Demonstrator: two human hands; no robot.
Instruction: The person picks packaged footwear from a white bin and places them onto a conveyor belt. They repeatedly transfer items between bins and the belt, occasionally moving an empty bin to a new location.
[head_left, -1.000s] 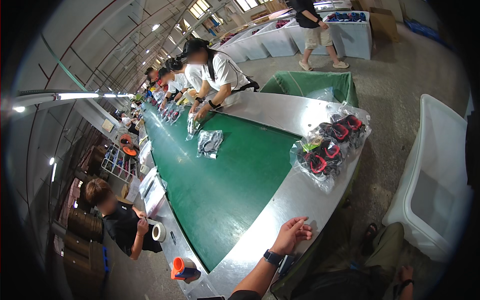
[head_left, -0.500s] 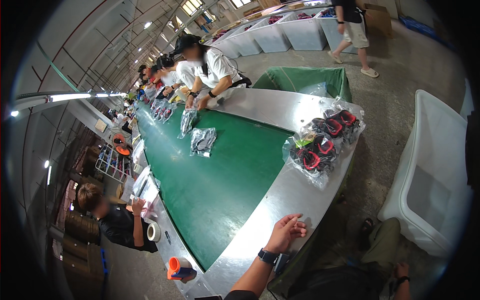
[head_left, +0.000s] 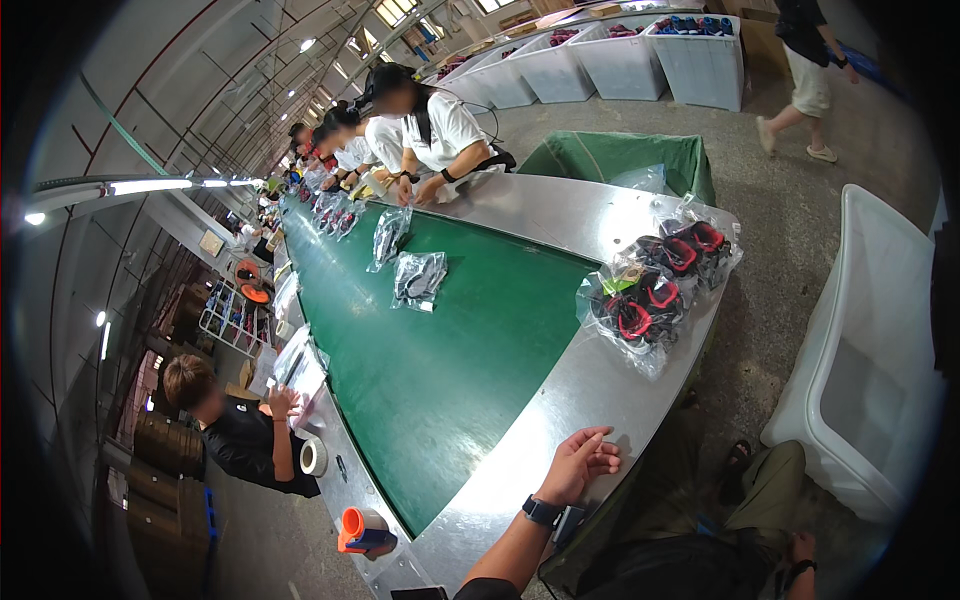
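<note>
My left hand [head_left: 580, 466] rests palm-up on the bare metal border [head_left: 530, 440] of the table, its fingers loosely bent and nothing in them. A dark watch is on that wrist. Black shoes with red linings [head_left: 650, 300], bagged in clear plastic, lie on the metal beyond it. Low at the right, my right hand [head_left: 803, 549] hangs beside my leg; its fingers are mostly hidden. On the green conveyor belt [head_left: 450, 370] lie a clear bag with grey contents [head_left: 419, 280] and another filled bag [head_left: 390, 238].
A white bin [head_left: 850, 350] stands at the right. Behind the table is a green cloth-sided bin [head_left: 680, 165]; white tubs [head_left: 697, 72] hold shoes farther back. At the left edge are an orange cup [head_left: 352, 522], a tape roll [head_left: 313, 457] and a person [head_left: 240, 430]. Workers [head_left: 440, 130] line the far side.
The view has shifted slightly. The person walking at the back right has stepped farther right. At the far side, a worker's hands have drawn back from the bag on the belt. My hands keep their places.
</note>
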